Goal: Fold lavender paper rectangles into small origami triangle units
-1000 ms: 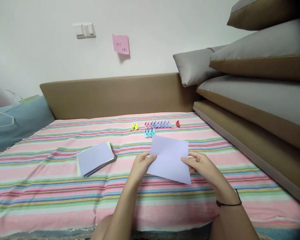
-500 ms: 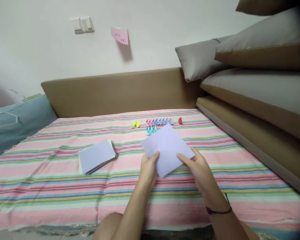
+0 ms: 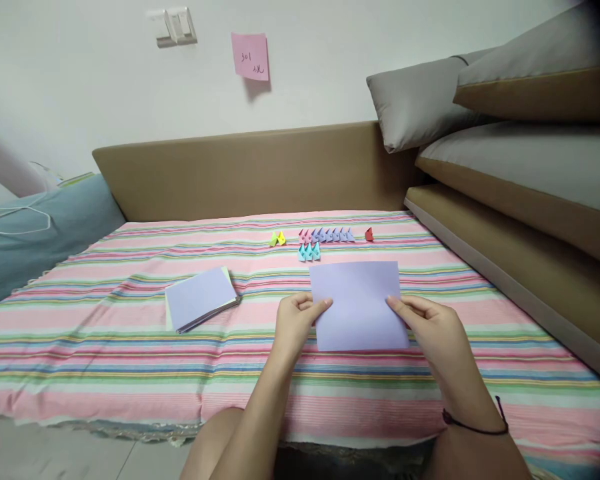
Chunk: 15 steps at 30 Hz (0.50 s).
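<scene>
A square sheet of lavender paper (image 3: 359,310) is held up flat between my two hands, above the striped cloth (image 3: 145,373). My left hand (image 3: 299,321) pinches its left edge, thumb on top and fingers behind. On the opposite edge, my right hand (image 3: 427,323) grips in the same way; a dark cord circles that wrist. No fold shows in the sheet. Beyond it lie small folded paper pieces: lavender ones (image 3: 333,235) and pink ones (image 3: 305,236) in a row, cyan ones (image 3: 309,251) in front, yellow ones (image 3: 277,239) to the left and a red one (image 3: 369,234) to the right.
To the left on the cloth rests a stack of paper (image 3: 200,297), lavender on top. A brown padded backrest (image 3: 250,177) runs along the wall. Grey and brown cushions (image 3: 525,160) pile up on the right. A blue-grey bolster (image 3: 80,210) lies at far left.
The lavender sheet has turned from a diamond angle to lie square to me. My hands have moved to its left and right edges, farther apart. The camera view has shifted slightly.
</scene>
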### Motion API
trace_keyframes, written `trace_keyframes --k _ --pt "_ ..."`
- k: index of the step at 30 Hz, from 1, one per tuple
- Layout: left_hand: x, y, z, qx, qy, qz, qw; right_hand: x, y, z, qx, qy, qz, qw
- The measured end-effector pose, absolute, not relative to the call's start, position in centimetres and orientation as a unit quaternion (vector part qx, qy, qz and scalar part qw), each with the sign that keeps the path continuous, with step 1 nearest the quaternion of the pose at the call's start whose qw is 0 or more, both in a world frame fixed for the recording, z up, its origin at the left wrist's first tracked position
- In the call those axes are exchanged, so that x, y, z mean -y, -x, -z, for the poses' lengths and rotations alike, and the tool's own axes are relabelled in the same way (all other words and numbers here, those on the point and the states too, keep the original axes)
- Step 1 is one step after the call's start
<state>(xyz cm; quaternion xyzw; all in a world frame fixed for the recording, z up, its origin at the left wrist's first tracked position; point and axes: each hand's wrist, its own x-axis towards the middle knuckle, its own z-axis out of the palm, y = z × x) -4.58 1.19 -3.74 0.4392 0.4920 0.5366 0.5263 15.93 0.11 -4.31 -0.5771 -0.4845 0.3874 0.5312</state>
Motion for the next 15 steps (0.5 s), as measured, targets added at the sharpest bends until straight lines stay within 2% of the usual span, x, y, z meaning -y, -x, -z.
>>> trace_keyframes --k 4,11,15 --pt "-1.4 4.9 3.8 -0.523 -0.448 -0.535 0.489 0.0 -16.0 4.2 0.440 0.609 -0.386 0.534" --pt "-1.7 5.2 3.9 -0.506 -0.445 -0.538 0.506 -0.4 -16.1 4.6 0.445 0.596 -0.374 0.554" --pt "-1.8 5.7 3.6 -0.529 -0.461 -0.545 0.459 -0.3 -15.9 4.2 0.442 0.587 -0.376 0.565"
